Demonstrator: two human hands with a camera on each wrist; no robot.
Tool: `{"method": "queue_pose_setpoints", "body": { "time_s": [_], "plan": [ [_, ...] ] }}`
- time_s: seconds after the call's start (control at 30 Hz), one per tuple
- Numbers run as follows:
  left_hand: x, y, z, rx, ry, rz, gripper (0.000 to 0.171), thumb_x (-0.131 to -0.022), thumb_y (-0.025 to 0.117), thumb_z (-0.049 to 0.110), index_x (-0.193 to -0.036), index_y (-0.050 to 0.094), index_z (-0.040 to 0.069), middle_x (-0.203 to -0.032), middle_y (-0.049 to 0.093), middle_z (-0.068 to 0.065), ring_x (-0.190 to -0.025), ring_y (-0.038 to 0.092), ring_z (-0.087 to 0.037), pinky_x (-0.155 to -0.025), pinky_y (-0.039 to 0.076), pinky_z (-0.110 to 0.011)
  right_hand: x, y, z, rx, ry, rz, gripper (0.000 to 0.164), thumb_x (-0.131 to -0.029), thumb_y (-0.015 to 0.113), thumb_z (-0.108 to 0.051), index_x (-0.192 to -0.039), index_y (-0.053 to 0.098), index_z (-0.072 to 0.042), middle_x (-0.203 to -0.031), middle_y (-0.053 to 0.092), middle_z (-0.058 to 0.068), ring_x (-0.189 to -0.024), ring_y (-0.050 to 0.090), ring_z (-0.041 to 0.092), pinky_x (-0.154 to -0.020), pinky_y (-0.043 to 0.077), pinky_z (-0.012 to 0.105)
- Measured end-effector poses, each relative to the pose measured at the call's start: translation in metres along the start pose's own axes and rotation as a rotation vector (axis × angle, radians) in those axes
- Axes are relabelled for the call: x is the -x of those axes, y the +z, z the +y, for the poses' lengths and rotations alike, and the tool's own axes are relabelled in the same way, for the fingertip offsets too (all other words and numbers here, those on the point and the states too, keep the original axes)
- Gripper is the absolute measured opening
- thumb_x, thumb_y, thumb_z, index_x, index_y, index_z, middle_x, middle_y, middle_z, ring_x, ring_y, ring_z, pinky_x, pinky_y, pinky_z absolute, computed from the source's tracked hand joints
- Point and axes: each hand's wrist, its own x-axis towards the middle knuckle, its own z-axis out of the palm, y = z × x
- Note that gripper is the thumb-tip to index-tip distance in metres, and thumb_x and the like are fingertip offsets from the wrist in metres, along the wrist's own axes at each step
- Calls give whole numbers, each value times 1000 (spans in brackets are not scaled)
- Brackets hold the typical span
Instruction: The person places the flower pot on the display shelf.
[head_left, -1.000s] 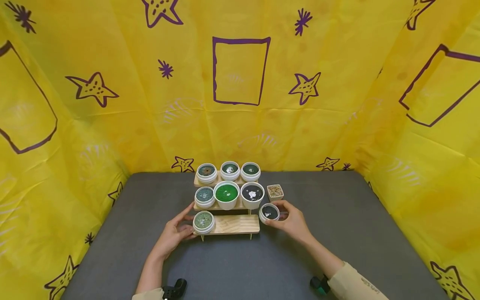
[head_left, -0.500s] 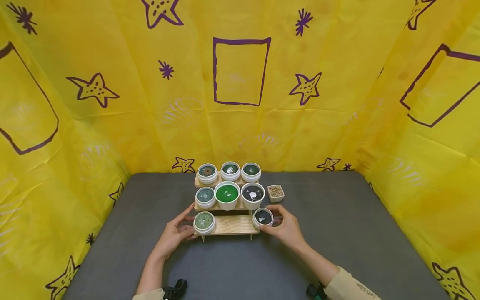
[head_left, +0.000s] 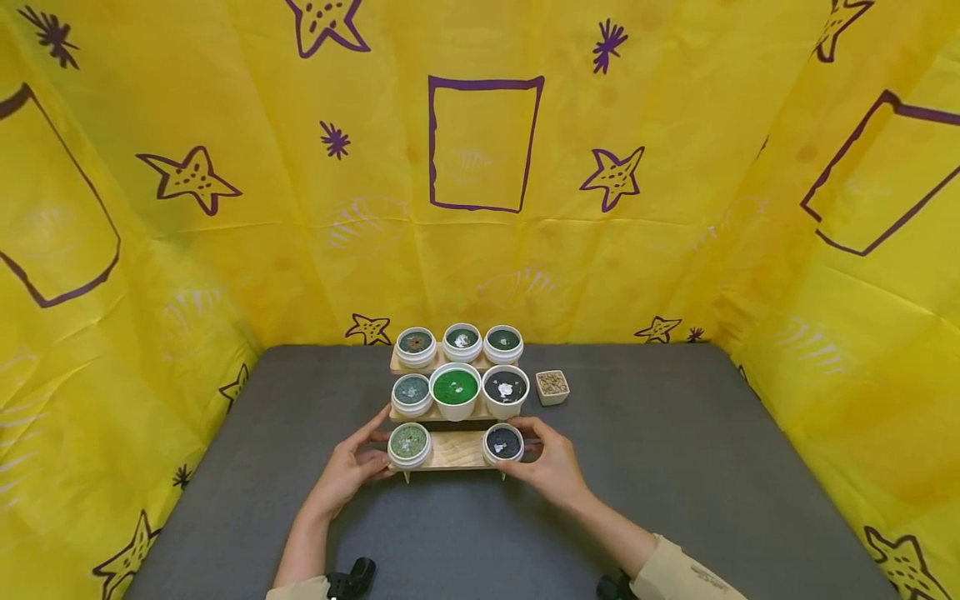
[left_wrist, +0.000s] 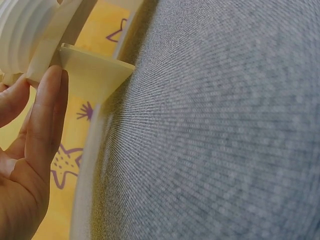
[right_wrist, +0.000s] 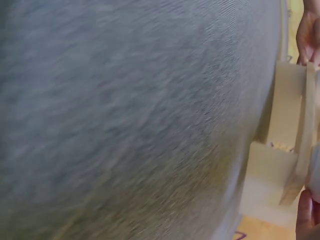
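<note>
A three-tier wooden stand (head_left: 459, 450) holds several white round pots with green, grey or dark fillings. My left hand (head_left: 347, 468) grips the left end of its lowest board; in the left wrist view, fingertips (left_wrist: 52, 82) meet the board's end beside a support leg (left_wrist: 95, 72). My right hand (head_left: 551, 467) holds a white pot with a dark, shiny filling (head_left: 503, 443) between thumb and fingers, at the right end of the lowest board. A pot with a speckled pale green filling (head_left: 408, 444) sits at that board's left end, and bare wood shows between the two.
A small square white dish (head_left: 552, 388) of grains stands on the grey table (head_left: 675, 433) right of the stand. Larger pots, one bright green (head_left: 455, 392) and one dark (head_left: 506, 390), occupy the middle tier. Yellow patterned cloth (head_left: 480, 275) surrounds the table.
My right hand has carried the dark-filled pot leftward from beside the stand onto the right end of the lowest board. My left hand stays at the stand's left end.
</note>
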Motion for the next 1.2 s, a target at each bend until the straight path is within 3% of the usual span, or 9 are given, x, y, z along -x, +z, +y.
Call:
{"method": "queue_pose_setpoints", "body": {
  "time_s": [0.2, 0.4, 0.77, 1.2],
  "plan": [
    [-1, 0, 0, -10, -7, 12, 78, -91, 58, -8, -158, 25, 15, -129, 44, -27, -87, 69, -6, -75, 62, -27, -3, 11, -8, -63, 14, -25, 54, -65, 91, -12, -115, 69, -11, -107, 73, 13, -91, 72, 25, -78, 60, 26],
    [0, 0, 2, -9, -3, -7, 78, -92, 58, -6, -158, 23, 15, -133, 41, -34, -88, 69, -6, -76, 61, -27, -1, 25, -14, -123, 37, -50, 56, -65, 90, -8, -116, 67, -10, -110, 72, 15, -93, 72, 22, -80, 59, 21],
    [0, 1, 2, -5, -10, 10, 78, -91, 59, -7, -158, 24, 13, -132, 41, -33, -87, 69, -5, -75, 61, -26, 1, 51, -21, -85, 1, -58, 56, -67, 91, -16, -117, 67, -9, -107, 72, 13, -93, 72, 25, -79, 59, 21],
    [0, 1, 2, -6, -4, 4, 78, -91, 60, -5, -158, 24, 13, -131, 41, -33, -86, 68, -5, -75, 61, -26, -2, 59, -21, -169, 27, -45, 56, -67, 90, -10, -118, 66, -7, -112, 72, 15, -96, 73, 29, -80, 61, 30]
  ]
}}
